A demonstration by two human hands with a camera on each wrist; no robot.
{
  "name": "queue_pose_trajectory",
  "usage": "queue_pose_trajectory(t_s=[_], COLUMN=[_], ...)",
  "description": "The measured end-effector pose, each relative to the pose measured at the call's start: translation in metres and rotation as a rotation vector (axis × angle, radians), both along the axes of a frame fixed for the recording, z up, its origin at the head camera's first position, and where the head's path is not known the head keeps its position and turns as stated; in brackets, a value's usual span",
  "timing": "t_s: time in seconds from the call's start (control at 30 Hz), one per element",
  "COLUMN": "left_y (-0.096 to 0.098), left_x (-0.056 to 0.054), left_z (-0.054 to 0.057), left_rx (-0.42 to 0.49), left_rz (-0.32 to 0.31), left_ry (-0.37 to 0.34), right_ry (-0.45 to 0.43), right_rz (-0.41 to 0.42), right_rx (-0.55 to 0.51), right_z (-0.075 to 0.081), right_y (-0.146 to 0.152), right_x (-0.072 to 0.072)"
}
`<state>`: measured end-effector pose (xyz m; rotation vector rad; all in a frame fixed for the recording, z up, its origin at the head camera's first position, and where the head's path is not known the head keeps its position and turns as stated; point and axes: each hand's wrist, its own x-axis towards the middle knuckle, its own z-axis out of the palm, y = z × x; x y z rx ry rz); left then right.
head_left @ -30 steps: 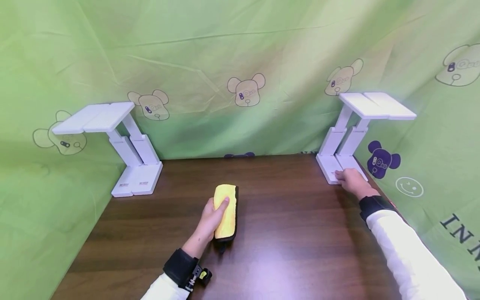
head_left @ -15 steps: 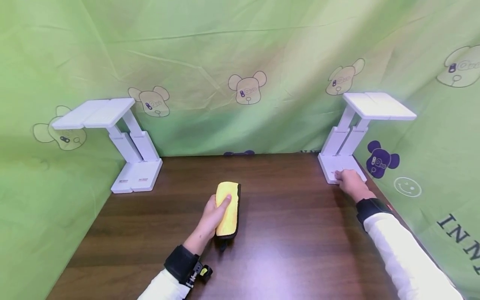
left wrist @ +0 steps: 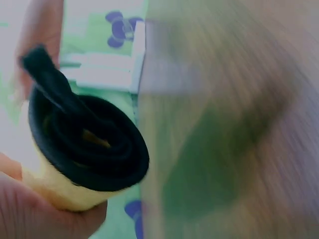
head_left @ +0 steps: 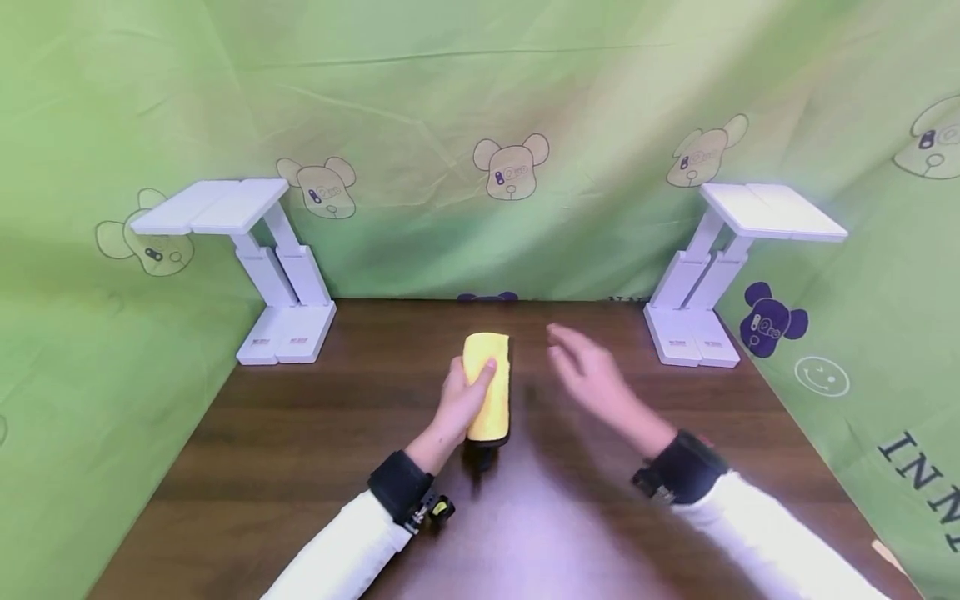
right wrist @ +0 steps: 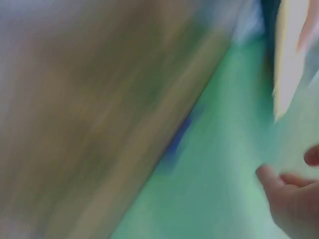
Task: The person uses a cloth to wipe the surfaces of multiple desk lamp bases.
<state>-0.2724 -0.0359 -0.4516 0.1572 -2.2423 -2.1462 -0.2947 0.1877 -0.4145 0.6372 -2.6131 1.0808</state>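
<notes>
A yellow cloth with black edging (head_left: 489,400), rolled up, is held above the table by my left hand (head_left: 461,404), its thumb lying across the front. From the left wrist view I look at the end of the roll (left wrist: 89,144), where dark layers spiral inward and a black strap sticks out. To the right of the cloth my right hand (head_left: 596,375) is in the air, thumb and fingers apart with nothing between them. The right wrist view is blurred, with the fingertips (right wrist: 266,174) at its right edge and the cloth (right wrist: 289,55) above them.
White folding desk lamps stand at the back of the brown wooden table (head_left: 300,467): a left pair (head_left: 288,275) and a right pair (head_left: 697,283). Their flat heads overhang their bases. Behind hangs a green curtain (head_left: 420,92) printed with bear heads.
My right hand has left the base of the right lamps and swung left towards the cloth. My left hand, still holding the rolled cloth, has shifted slightly right and up in the view.
</notes>
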Motion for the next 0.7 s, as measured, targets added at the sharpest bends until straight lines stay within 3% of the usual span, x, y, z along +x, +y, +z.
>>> queue_pose_trajectory(t_s=[0.07, 0.17, 0.3, 0.4, 0.47, 0.6, 0.7], left_y=[0.010, 0.019, 0.022, 0.015, 0.008, -0.009, -0.024], left_x=[0.001, 0.003, 0.009, 0.010, 0.010, 0.008, 0.003], left_z=[0.006, 0.012, 0.015, 0.013, 0.011, 0.011, 0.016], left_rx=[0.024, 0.108, 0.218, 0.218, 0.140, -0.144, -0.342], left_rz=[-0.003, -0.037, -0.096, -0.118, -0.121, -0.122, -0.161], left_ry=[0.018, 0.036, 0.037, 0.034, 0.031, 0.059, 0.110], right_ry=[-0.133, -0.288, -0.325, -0.346, -0.384, -0.458, -0.491], right_rz=[0.037, -0.004, -0.097, -0.118, -0.114, -0.079, -0.043], right_rx=[-0.087, -0.192, -0.306, -0.344, -0.363, -0.437, -0.484], right_z=[0.000, -0.006, -0.014, -0.017, -0.020, -0.023, -0.024], right_y=[-0.041, -0.080, -0.097, -0.102, -0.104, -0.106, -0.107], right_x=[0.019, 0.033, 0.036, 0.033, 0.031, 0.025, 0.020])
